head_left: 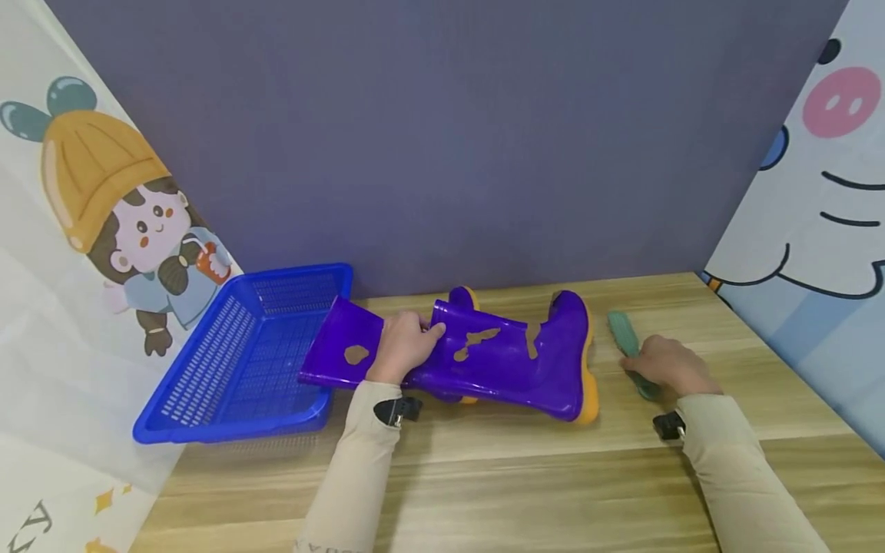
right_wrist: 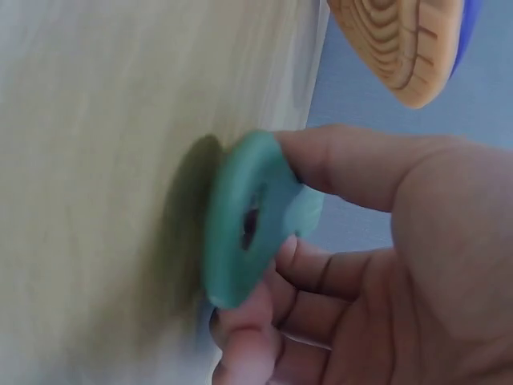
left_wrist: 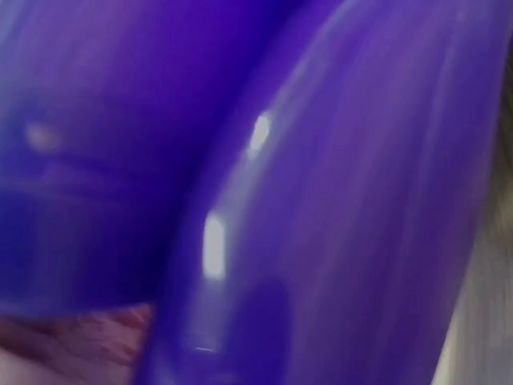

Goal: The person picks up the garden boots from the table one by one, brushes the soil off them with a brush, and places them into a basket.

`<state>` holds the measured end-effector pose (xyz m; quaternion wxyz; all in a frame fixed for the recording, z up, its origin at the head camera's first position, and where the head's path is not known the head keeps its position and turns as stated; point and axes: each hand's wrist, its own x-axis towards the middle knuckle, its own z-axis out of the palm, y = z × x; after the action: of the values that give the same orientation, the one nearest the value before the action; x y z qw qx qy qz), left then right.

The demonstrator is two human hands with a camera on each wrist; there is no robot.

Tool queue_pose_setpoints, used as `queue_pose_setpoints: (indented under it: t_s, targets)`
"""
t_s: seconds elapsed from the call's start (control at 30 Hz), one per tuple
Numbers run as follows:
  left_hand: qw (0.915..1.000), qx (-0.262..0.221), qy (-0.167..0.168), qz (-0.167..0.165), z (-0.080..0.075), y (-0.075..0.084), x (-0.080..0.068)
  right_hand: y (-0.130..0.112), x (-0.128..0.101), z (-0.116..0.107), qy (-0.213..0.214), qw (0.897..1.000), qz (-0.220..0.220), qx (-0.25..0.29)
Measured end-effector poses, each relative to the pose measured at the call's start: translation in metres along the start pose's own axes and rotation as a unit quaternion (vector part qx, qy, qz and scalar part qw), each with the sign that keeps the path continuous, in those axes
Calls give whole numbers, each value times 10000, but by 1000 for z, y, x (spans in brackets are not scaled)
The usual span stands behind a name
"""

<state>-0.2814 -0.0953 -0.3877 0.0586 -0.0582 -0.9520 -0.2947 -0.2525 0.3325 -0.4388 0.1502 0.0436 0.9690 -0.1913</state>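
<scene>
Gripping 2 overlapping purple boots (head_left: pixel 512 376) over the counter (head_left: pixel 518 491), beside a blue basket (head_left: pixel 235 432), is the left hand (head_left: pixel 403 347); the right hand (head_left: pixel 669 365) pinches a green brush (head_left: pixel 624 334) near a yellow sole (head_left: pixel 590 395)

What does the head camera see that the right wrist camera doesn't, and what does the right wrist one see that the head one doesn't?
Only the head view shows the blue basket, the left hand and brown patches on the purple boots. Only the right wrist view shows ridged tread under a sole. Both show the right hand holding the green brush, plus the wooden table.
</scene>
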Motion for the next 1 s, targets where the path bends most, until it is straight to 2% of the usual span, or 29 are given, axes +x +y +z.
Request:
queue_pose_setpoints:
  t_s: [0.1, 0.23, 0.4, 0.57, 0.73, 0.9, 1.0]
  targets:
    - [9992, -390, 67, -44, -4, 2, 1, 0, 1, 0, 2, 10000, 2, -1]
    - [9956, -938, -11, 32, -11, 7, 1, 1, 3, -4, -93, 9999, -107, -16]
    - [9832, -1794, -223, 253, -19, 14, 0, 5, 3, -12, -24, 9991, -421, -1]
    - [9609, -2666, -564, 490, -22, 21, -4, 7, -2, -25, 373, 9974, -556, 265]
    - [9380, -3215, -1097, 687, -20, 30, -10, 5, -9, -36, 731, 9912, -491, 985]
    - [9086, -3801, -1647, 526, -14, 39, -13, -3, -17, -41, 882, 9784, -526, 1793]
    - [8948, -4103, -1732, 330, -11, 44, -15, -13, -22, -41, 1073, 9698, -786, 2044]
